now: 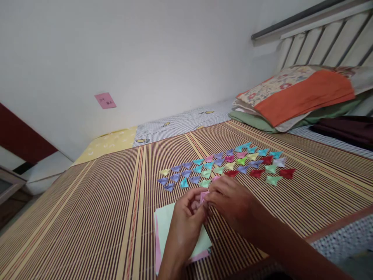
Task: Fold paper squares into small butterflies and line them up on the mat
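Between my two hands is a small folded piece of pink paper (203, 196), partly covered by the fingers. My left hand (186, 217) pinches it from the left, its fingers curled around it. My right hand (229, 196) grips its right side with thumb and fingers pressed together. Under my left wrist lies a stack of square paper sheets (167, 217), pale green on top with pink below. Just beyond my hands, several rows of small folded paper figures (185, 174) in blue, purple, green, yellow, pink and red stand on the mat. My right hand hides some of them.
A striped bamboo mat (96, 210) covers the bed. Folded bedding (305, 97) in orange, floral and green is piled at the far right, with a dark folded cloth (345, 130) beside it. A pink note (105, 100) is on the white wall behind.
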Demonstrator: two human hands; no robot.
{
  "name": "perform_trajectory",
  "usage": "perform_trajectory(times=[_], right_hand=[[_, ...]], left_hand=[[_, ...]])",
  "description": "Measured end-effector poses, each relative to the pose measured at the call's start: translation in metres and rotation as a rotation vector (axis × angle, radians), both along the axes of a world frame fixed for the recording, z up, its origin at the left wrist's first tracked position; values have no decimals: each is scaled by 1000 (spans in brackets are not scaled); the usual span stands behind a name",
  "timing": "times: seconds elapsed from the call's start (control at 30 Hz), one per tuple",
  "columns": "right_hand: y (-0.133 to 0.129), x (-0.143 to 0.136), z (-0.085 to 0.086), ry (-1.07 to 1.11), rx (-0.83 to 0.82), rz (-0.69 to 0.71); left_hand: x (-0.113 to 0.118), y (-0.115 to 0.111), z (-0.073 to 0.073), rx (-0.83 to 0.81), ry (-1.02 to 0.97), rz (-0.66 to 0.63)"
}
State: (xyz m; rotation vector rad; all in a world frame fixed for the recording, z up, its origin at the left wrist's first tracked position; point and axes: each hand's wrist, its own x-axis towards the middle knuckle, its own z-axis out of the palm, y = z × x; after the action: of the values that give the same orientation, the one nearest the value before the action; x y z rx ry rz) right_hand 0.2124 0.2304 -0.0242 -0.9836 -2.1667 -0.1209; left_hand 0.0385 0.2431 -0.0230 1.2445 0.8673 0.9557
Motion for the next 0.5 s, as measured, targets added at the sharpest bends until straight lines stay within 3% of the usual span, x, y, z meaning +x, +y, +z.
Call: perform_trajectory(times=[0.13,0.23,0.33,0.5], right_hand=[[-5,10,1,226,-54,-45],[-7,16,-3,365,-185,-103],[-5,13,-9,436,-294,-69],[-2,-1,-12,475,-333,-106]], left_hand=[[-1,1,0,2,-10,19],[-1,1,1,-26,-18,16],[-1,1,1,-28,-31,-4],[0,2,0,-12,-8,42]])
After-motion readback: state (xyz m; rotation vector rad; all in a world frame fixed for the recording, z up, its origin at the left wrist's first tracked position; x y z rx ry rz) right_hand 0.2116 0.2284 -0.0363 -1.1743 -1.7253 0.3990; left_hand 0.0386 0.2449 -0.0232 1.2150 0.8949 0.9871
